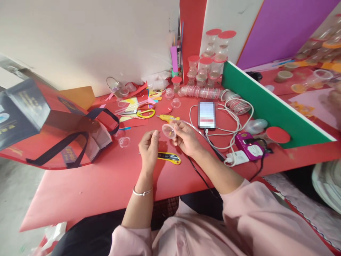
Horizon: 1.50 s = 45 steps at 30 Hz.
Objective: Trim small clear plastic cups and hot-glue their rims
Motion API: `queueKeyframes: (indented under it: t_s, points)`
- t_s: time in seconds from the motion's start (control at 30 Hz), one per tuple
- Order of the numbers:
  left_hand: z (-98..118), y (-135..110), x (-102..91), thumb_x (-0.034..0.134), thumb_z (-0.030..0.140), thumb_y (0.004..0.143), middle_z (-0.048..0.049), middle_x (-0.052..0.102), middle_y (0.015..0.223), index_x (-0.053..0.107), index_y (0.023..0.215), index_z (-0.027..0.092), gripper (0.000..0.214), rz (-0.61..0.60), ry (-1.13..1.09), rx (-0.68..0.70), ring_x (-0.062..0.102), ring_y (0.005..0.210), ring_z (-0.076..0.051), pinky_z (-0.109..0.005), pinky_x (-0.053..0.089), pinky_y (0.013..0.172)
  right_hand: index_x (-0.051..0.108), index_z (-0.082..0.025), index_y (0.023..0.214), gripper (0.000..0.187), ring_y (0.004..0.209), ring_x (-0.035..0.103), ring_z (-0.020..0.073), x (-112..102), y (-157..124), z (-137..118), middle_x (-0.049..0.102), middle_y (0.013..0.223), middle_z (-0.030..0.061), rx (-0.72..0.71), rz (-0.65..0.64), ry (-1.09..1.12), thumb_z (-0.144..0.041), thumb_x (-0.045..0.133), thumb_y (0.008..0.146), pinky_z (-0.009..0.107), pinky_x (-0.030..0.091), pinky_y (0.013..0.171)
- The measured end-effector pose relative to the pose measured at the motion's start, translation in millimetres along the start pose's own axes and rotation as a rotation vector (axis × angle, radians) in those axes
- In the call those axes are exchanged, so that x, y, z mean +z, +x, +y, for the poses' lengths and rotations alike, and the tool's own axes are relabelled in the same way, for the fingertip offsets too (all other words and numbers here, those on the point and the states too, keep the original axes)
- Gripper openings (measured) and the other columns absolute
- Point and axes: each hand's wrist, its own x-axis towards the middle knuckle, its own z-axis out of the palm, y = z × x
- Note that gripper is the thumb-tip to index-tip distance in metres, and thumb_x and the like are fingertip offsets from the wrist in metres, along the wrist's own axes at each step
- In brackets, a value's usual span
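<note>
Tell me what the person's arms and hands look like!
The left hand and right hand wear no gloves. Both forearms are bare, with loose, plain pale pink sleeves above them. The left wrist wears a thin, silvery bracelet with a small bump on it. The right wrist has none.

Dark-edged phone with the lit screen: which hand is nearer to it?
Right. The right hand, holding a clear round plastic piece, is left of and lower in view than the phone; the left hand is farther left.
</note>
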Motion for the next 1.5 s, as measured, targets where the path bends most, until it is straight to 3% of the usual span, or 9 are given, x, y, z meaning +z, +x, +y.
queueKeyframes:
  t_s: [0.13, 0.27, 0.4, 0.53, 0.77, 0.9, 1.07, 1.23, 1.5]
  points:
    - [0, -2, 1.0, 0.075, 0.038, 0.085, 0.0018, 0.06, 0.066, 0.064, 0.073, 0.019, 0.025, -0.018, 0.179, 0.103, 0.05, 0.061, -0.012, -0.024, 0.04, 0.062, 0.06, -0.024, 0.108, 0.051, 0.048, 0.051, 0.0077, -1, -4, 7, 0.061, 0.068, -0.0084, -0.035, -0.097, -0.135, -0.054, 0.087, 0.075, 0.02, 0.045, 0.041]
    - [-3, -1, -1.6, 0.066, 0.025, 0.088, 0.003, 0.051, 0.056, 0.057, 0.061, 0.019, 0.029, -0.03, 0.294, 0.17, 0.046, 0.057, -0.012, -0.024, 0.036, 0.06, 0.062, -0.025, 0.107, 0.046, 0.05, 0.054, 0.0082, 2, -9, 11, 0.065, 0.078, -0.0054, -0.087, -0.103, -0.276, -0.052, 0.085, 0.078, 0.022, 0.047, 0.042]
    - [-3, -1, -3.1, 0.06, 0.026, 0.093, -0.0002, 0.059, 0.06, 0.066, 0.07, 0.02, 0.024, -0.133, 0.242, 0.118, 0.054, 0.059, -0.015, -0.025, 0.038, 0.059, 0.064, -0.024, 0.107, 0.048, 0.049, 0.053, 0.0077, 3, -7, 8, 0.066, 0.08, -0.0045, -0.121, -0.047, -0.287, -0.054, 0.086, 0.076, 0.023, 0.047, 0.041]
    - [1, -4, -0.4, 0.057, 0.03, 0.096, -0.0042, 0.067, 0.069, 0.073, 0.082, 0.02, 0.023, -0.181, 0.183, 0.065, 0.06, 0.065, -0.018, -0.026, 0.042, 0.059, 0.065, -0.022, 0.103, 0.05, 0.046, 0.047, 0.0069, -3, 0, 5, 0.061, 0.068, -0.007, -0.109, 0.02, -0.221, -0.06, 0.083, 0.077, 0.021, 0.044, 0.038]
    - [9, -6, 0.4, 0.058, 0.025, 0.093, 0.0001, 0.063, 0.07, 0.067, 0.083, 0.019, 0.015, -0.042, 0.179, 0.06, 0.053, 0.061, -0.014, -0.025, 0.042, 0.062, 0.064, -0.023, 0.106, 0.051, 0.047, 0.049, 0.0073, -5, 2, 7, 0.06, 0.065, -0.0079, -0.093, 0.025, -0.182, -0.058, 0.085, 0.075, 0.019, 0.044, 0.04]
    - [7, -6, 0.1, 0.06, 0.032, 0.095, 0.0037, 0.053, 0.062, 0.057, 0.075, 0.02, 0.023, -0.045, 0.314, 0.159, 0.045, 0.055, -0.011, -0.024, 0.036, 0.058, 0.063, -0.022, 0.106, 0.052, 0.048, 0.05, 0.0076, -1, -1, 6, 0.061, 0.067, -0.0075, -0.103, 0.015, -0.209, -0.058, 0.085, 0.075, 0.02, 0.045, 0.04]
    - [0, -7, 0.5, 0.06, 0.035, 0.097, 0.0022, 0.055, 0.065, 0.054, 0.077, 0.02, 0.026, -0.052, 0.566, 0.31, 0.048, 0.059, -0.012, -0.026, 0.032, 0.06, 0.063, -0.021, 0.106, 0.055, 0.046, 0.051, 0.0089, 2, -4, 4, 0.058, 0.062, -0.0086, -0.105, -0.015, -0.286, -0.062, 0.083, 0.075, 0.022, 0.046, 0.04]
    - [0, -9, 2.1, 0.048, 0.027, 0.1, 0.0005, 0.055, 0.067, 0.048, 0.079, 0.021, 0.022, -0.073, 0.636, 0.329, 0.048, 0.059, -0.014, -0.027, 0.029, 0.059, 0.063, -0.021, 0.104, 0.051, 0.048, 0.052, 0.0086, 3, -7, 1, 0.059, 0.068, -0.0068, -0.143, -0.032, -0.333, -0.061, 0.081, 0.078, 0.023, 0.047, 0.043]
    - [2, -8, 0.0, 0.046, 0.018, 0.094, 0.0003, 0.058, 0.069, 0.05, 0.084, 0.022, 0.011, -0.125, 0.608, 0.319, 0.05, 0.06, -0.015, -0.027, 0.031, 0.061, 0.062, -0.022, 0.103, 0.049, 0.048, 0.051, 0.0077, 4, -7, 2, 0.061, 0.071, -0.0065, -0.169, -0.021, -0.346, -0.06, 0.081, 0.079, 0.022, 0.046, 0.042]
